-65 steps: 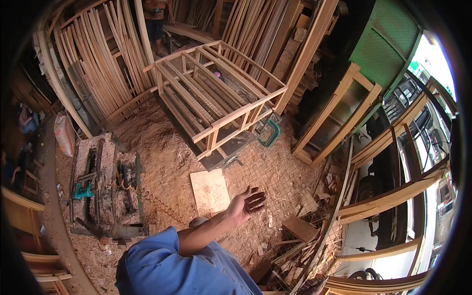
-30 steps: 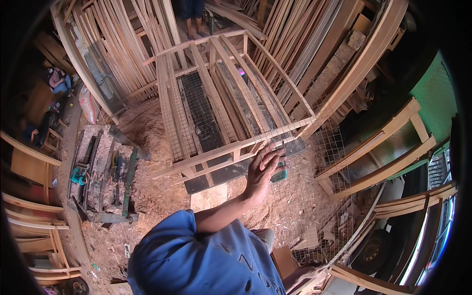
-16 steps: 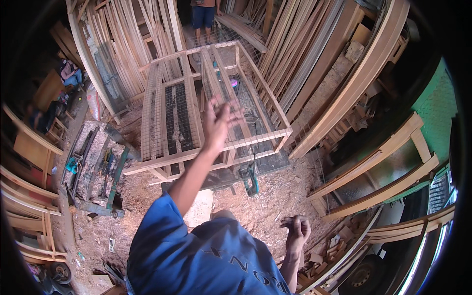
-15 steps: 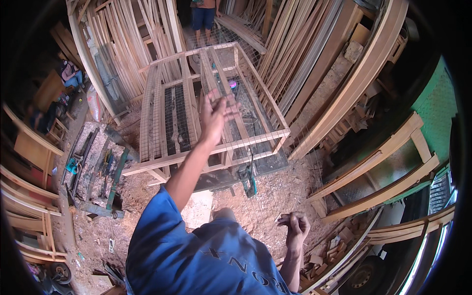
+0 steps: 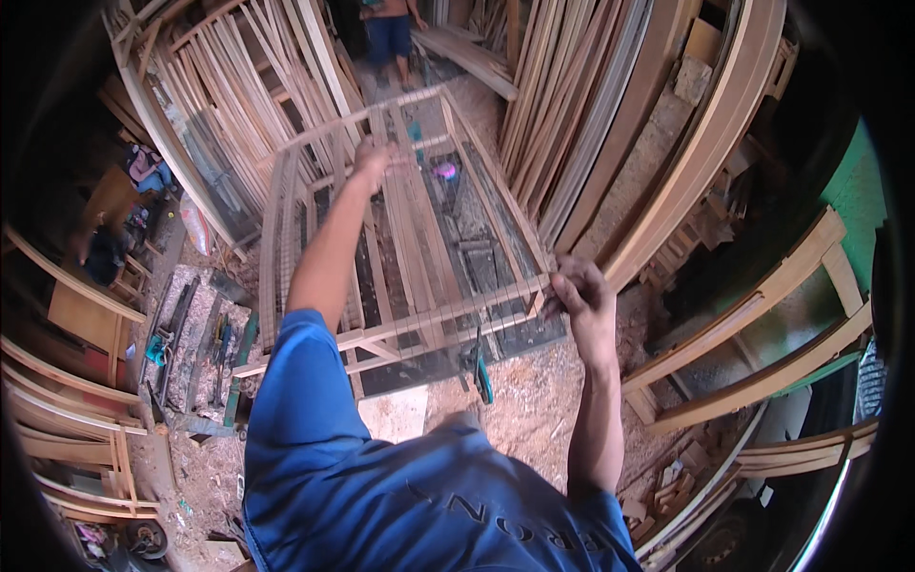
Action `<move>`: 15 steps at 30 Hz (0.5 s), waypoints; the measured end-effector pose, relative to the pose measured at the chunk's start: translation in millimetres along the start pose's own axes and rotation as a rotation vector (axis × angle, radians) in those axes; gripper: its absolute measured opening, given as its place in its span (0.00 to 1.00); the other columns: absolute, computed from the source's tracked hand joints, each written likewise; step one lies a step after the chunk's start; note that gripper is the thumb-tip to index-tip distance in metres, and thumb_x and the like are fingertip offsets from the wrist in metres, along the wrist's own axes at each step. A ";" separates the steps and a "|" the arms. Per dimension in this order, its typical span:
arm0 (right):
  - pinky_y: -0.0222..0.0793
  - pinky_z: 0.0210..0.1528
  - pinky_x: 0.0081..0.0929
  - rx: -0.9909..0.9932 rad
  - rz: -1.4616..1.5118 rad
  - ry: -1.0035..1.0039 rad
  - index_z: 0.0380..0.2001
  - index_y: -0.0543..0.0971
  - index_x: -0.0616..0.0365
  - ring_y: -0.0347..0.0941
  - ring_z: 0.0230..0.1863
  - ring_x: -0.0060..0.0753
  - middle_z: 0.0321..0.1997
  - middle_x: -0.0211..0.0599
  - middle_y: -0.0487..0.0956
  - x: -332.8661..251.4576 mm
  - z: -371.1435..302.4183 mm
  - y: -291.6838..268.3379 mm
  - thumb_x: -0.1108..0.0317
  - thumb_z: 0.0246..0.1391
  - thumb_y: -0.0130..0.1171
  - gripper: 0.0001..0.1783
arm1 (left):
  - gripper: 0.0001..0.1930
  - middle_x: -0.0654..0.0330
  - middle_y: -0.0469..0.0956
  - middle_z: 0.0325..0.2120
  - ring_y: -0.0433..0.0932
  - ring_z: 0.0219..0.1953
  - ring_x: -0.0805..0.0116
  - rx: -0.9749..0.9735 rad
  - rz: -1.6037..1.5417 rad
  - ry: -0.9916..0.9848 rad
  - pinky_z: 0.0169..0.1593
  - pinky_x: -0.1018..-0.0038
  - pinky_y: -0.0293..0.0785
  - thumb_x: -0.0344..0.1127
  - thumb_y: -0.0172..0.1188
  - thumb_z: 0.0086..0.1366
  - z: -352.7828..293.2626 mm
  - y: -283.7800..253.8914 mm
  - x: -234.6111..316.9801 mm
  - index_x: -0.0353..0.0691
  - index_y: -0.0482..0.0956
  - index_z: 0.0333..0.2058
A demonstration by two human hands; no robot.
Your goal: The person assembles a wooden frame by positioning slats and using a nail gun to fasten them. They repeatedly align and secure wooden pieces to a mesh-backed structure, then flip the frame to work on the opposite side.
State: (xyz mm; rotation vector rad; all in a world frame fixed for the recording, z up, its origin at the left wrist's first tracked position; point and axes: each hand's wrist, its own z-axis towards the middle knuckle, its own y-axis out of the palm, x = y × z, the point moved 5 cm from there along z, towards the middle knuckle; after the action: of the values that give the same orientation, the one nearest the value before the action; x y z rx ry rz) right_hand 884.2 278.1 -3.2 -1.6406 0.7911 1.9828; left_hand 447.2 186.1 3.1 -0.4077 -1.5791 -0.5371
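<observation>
A wooden frame [image 5: 434, 313] of slats and rails lies before me, with thin wire mesh [image 5: 278, 238] spread across it. My left hand [image 5: 376, 160] reaches out over the frame's far part, fingers stretched over the mesh and slightly blurred. At the frame's near right corner is my right hand [image 5: 583, 294], its thumb and fingers drawn together; whatever they may hold is too small to make out. A teal and black tool [image 5: 482, 374], its kind unclear, is at the frame's near edge. Among the slats sits a small pink and purple object [image 5: 444, 172].
Long boards [image 5: 610, 114] lean upright at the right, and more strips [image 5: 219, 105] at the left. A rack of tools [image 5: 195, 348] lies on the left floor. Curved wooden pieces [image 5: 753, 324] stand at the right. Another person [image 5: 388, 43] stands beyond the frame.
My left hand has moved farther away and left over the mesh. My right hand has risen from low beside my body to the frame's near right corner.
</observation>
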 end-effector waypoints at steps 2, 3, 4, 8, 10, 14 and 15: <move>0.74 0.28 0.22 -0.082 -0.129 0.003 0.56 0.75 0.68 0.78 0.25 0.25 0.28 0.39 0.83 4.4 33.2 4.4 0.70 0.60 0.66 0.23 | 0.34 0.36 0.75 0.54 0.83 0.48 0.45 0.004 0.009 0.006 0.49 0.57 0.86 0.25 0.48 0.73 24.9 -4.8 -4.2 0.30 0.41 0.71; 0.73 0.28 0.21 -0.151 -0.224 -0.005 0.55 0.76 0.68 0.77 0.25 0.24 0.28 0.39 0.83 6.6 46.4 5.4 0.70 0.59 0.67 0.22 | 0.33 0.36 0.76 0.53 0.83 0.48 0.46 0.007 0.032 0.007 0.49 0.57 0.86 0.25 0.48 0.74 36.2 -6.2 -9.2 0.29 0.42 0.71; 0.73 0.29 0.22 -0.137 -0.287 0.025 0.54 0.77 0.68 0.77 0.26 0.23 0.29 0.39 0.83 11.6 58.9 5.1 0.71 0.59 0.67 0.22 | 0.32 0.36 0.76 0.52 0.83 0.48 0.47 0.008 0.044 0.016 0.49 0.58 0.86 0.26 0.48 0.74 46.5 -8.8 -13.4 0.28 0.42 0.70; 0.73 0.35 0.25 -0.131 -0.462 0.020 0.52 0.79 0.68 0.76 0.29 0.21 0.31 0.38 0.85 27.9 100.3 0.9 0.72 0.58 0.68 0.20 | 0.26 0.40 0.79 0.44 0.85 0.41 0.48 0.068 0.033 -0.033 0.39 0.57 0.88 0.29 0.50 0.75 85.3 -20.2 -45.4 0.28 0.53 0.66; 0.76 0.40 0.26 -0.131 -0.540 0.059 0.53 0.80 0.66 0.80 0.34 0.25 0.34 0.40 0.86 39.8 106.7 -0.2 0.72 0.57 0.68 0.20 | 0.23 0.42 0.81 0.42 0.86 0.38 0.49 0.100 0.058 -0.037 0.36 0.57 0.88 0.30 0.52 0.74 102.5 -30.0 -67.7 0.29 0.60 0.63; 0.78 0.41 0.29 -0.069 -0.605 0.058 0.51 0.83 0.59 0.84 0.36 0.30 0.39 0.45 0.87 56.5 109.4 6.3 0.70 0.58 0.67 0.17 | 0.22 0.41 0.82 0.45 0.86 0.40 0.49 0.211 0.411 0.100 0.42 0.59 0.87 0.36 0.58 0.71 146.0 -45.1 -88.5 0.29 0.69 0.58; 0.78 0.42 0.29 -0.049 -0.641 -0.011 0.51 0.83 0.59 0.84 0.36 0.30 0.39 0.45 0.87 54.1 107.4 7.5 0.70 0.59 0.67 0.17 | 0.23 0.40 0.82 0.45 0.85 0.43 0.47 0.215 0.445 0.098 0.45 0.58 0.84 0.39 0.59 0.69 152.8 -45.1 -92.2 0.29 0.70 0.57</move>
State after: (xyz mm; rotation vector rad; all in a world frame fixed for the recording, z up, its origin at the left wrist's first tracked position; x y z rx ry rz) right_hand 790.7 344.1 -41.1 -1.6391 0.1654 1.5537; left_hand 303.4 240.7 -98.1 -0.5404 -1.3787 -0.0440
